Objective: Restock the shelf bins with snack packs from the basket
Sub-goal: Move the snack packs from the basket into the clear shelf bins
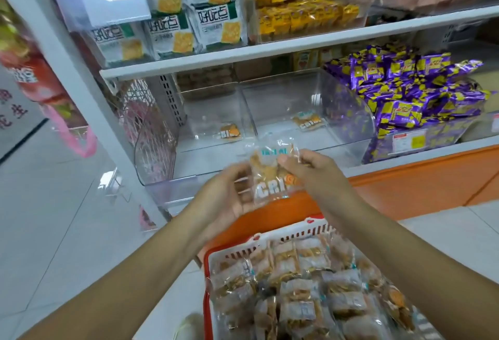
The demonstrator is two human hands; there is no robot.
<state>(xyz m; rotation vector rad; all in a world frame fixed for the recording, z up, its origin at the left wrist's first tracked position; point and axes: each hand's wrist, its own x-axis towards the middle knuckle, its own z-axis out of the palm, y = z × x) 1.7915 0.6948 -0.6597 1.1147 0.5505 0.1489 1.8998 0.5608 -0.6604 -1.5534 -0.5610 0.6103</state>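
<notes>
With both hands, holding one snack pack point(272, 177) up in the air in front of the low shelf point(405, 160). Pinching its left side with the left hand point(229, 191), fingers curling behind the clear wrapper. Pinching its top right corner with the right hand point(313, 169), thumb pressing on the front. Holding it just above the far end of the red basket point(206, 272). Looking down at lots more packs point(297, 285) of the same kind piled inside the basket. Facing two clear bins side by side on the low shelf, the left bin point(210, 107) and the right bin point(283, 94). Seeing a small pack point(229, 132) lying on the floor of the left bin and a second small pack point(307, 121) lying on the floor of the right bin. Seeing purple and yellow packs point(405, 88) heaped just to the right of the bins, and green and white cracker packs point(189, 15) stacked on the shelf above.
</notes>
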